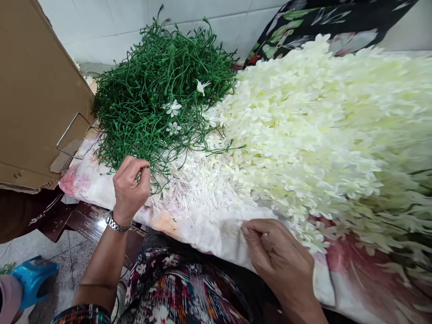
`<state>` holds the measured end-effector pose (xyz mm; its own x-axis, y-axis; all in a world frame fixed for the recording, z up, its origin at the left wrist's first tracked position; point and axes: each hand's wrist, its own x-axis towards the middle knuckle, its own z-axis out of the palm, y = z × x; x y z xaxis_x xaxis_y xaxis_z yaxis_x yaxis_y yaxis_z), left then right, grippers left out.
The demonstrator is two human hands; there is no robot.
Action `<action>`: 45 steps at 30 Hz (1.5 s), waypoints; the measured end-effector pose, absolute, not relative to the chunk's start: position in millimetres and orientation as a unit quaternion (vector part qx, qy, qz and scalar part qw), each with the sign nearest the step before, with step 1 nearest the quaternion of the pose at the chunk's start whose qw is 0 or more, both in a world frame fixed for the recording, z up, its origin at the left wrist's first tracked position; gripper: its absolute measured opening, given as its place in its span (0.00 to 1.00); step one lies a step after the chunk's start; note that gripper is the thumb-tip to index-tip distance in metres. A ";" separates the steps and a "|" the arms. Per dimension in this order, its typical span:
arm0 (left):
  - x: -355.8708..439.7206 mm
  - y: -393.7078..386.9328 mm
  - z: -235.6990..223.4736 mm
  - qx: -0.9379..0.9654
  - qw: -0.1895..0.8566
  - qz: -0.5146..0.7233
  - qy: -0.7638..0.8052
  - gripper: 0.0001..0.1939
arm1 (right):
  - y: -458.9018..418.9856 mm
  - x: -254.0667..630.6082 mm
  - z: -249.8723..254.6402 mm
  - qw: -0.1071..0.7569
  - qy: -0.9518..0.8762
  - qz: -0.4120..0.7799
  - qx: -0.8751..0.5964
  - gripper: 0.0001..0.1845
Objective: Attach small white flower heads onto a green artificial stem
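My left hand (131, 189), with a metal watch on the wrist, is closed in a pinch at the near edge of a heap of green plastic stems (155, 90). Whatever its fingertips may grip is hidden among the stems. My right hand (278, 261) is also pinched, thumb against forefinger, over the near edge of the cloth; anything between the tips is too small to name. Thin white stamens (199, 184) lie loose between the hands. To their right spreads a large pile of cream artificial flowers (303, 121).
A floral cloth (108, 189) covers the work surface. At the left stands a cardboard box (37, 90), with a bent metal wire (69, 130) beside it. White blossoms (173, 108) rest on the stems. A black floral fabric (310, 22) is behind, against the tiled wall. A blue plastic stool (35, 279) is on the floor.
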<state>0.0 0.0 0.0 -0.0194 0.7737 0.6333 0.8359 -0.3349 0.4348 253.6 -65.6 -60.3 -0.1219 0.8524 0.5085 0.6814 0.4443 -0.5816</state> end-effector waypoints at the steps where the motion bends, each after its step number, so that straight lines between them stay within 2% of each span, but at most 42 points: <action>1: 1.3 -3.0 4.4 -0.687 0.013 -0.430 -0.586 0.06 | -65.3 253.5 -60.7 0.415 -0.741 0.105 -0.518 0.04; 6: 21.9 -21.8 21.3 -0.639 -0.133 -0.465 -0.598 0.06 | -65.8 252.3 -59.0 0.427 -0.729 0.122 -0.520 0.05; 12: 59.4 -45.1 -4.9 -0.468 -0.514 -0.473 -0.542 0.03 | -74.5 259.1 -52.0 0.471 -0.671 0.234 -0.522 0.05; 14: 67.1 -49.9 -17.1 -0.405 -0.579 -0.450 -0.547 0.03 | -75.7 261.4 -51.9 0.481 -0.656 0.254 -0.524 0.05; 16: 70.3 -52.5 -25.6 -0.379 -0.594 -0.426 -0.568 0.04 | -75.7 262.0 -53.0 0.475 -0.655 0.259 -0.528 0.05; 21: 61.7 -54.3 -30.3 -0.452 -0.507 -0.386 -0.625 0.05 | -75.0 259.8 -56.7 0.462 -0.677 0.239 -0.521 0.06; 23: 56.4 -54.7 -27.0 -0.533 -0.409 -0.347 -0.654 0.04 | -75.4 259.6 -57.4 0.460 -0.680 0.236 -0.520 0.06; 27: 58.6 -49.9 -18.4 -0.693 -0.135 -0.294 -0.644 0.06 | -75.5 260.3 -57.8 0.461 -0.682 0.233 -0.518 0.06; 33: 89.8 -23.1 -23.2 -0.837 0.051 -0.153 -0.524 0.07 | -75.1 260.4 -58.5 0.454 -0.684 0.232 -0.521 0.05; 36: 98.6 -10.6 -30.9 -0.842 0.081 -0.119 -0.521 0.06 | -74.9 261.0 -59.1 0.456 -0.678 0.243 -0.523 0.04; 40: 100.0 -5.8 -33.4 -0.847 0.081 -0.132 -0.508 0.08 | -73.9 261.7 -58.4 0.463 -0.676 0.248 -0.517 0.05; 45: 91.9 -14.9 -22.2 -0.834 -0.022 -0.247 -0.493 0.08 | -72.8 261.2 -56.5 0.472 -0.664 0.244 -0.525 0.04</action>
